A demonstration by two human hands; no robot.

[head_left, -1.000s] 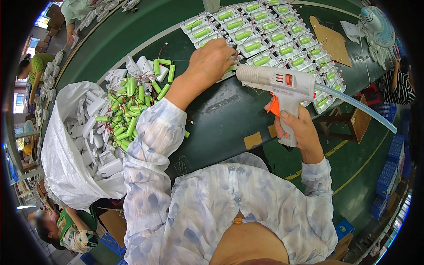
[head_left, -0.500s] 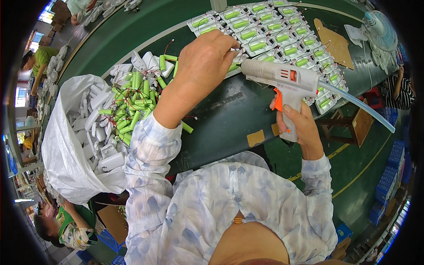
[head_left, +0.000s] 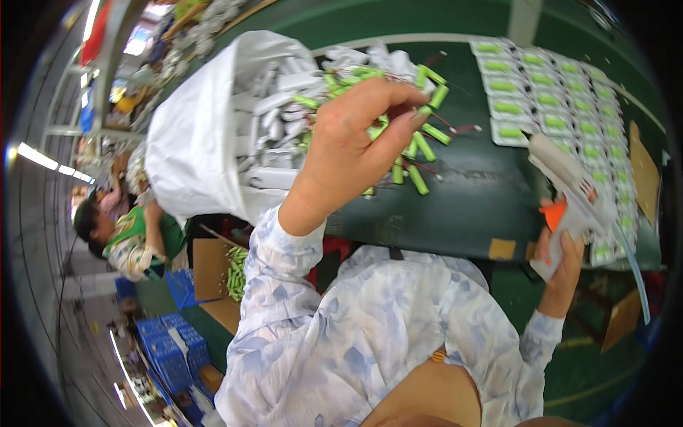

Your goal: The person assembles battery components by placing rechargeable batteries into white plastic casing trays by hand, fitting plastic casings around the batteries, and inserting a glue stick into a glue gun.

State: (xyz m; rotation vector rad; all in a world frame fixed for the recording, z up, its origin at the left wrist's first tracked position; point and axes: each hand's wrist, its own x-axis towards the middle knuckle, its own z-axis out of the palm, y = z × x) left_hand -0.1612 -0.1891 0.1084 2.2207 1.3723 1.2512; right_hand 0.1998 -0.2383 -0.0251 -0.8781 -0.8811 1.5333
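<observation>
My right hand (head_left: 558, 252) grips a white glue gun (head_left: 565, 167) with an orange trigger (head_left: 553, 213) and a pale glue stick (head_left: 633, 274) sticking out of its rear. The gun's nozzle end is beside the nearest rows of white plastic housings (head_left: 510, 132), each with a green battery in it. Over a heap of loose green batteries (head_left: 425, 147) with red and black wires hovers my left hand (head_left: 363, 142). Its fingers are curved, thumb and fingertips slightly apart, close to a battery (head_left: 425, 111); no hold on it shows.
A large white sack (head_left: 196, 135) full of white plastic housings (head_left: 277, 178) stands left of the heap on the dark green table (head_left: 462, 206). Brown cardboard (head_left: 644, 171) lies at the right. Another person (head_left: 135, 238) sits at the left near a carton of green batteries (head_left: 237, 274) and blue boxes (head_left: 171, 345).
My left hand has gone from the rows of housings to the loose batteries on the left. The view has turned left. My right hand still holds the glue gun, now tilted nozzle-up.
</observation>
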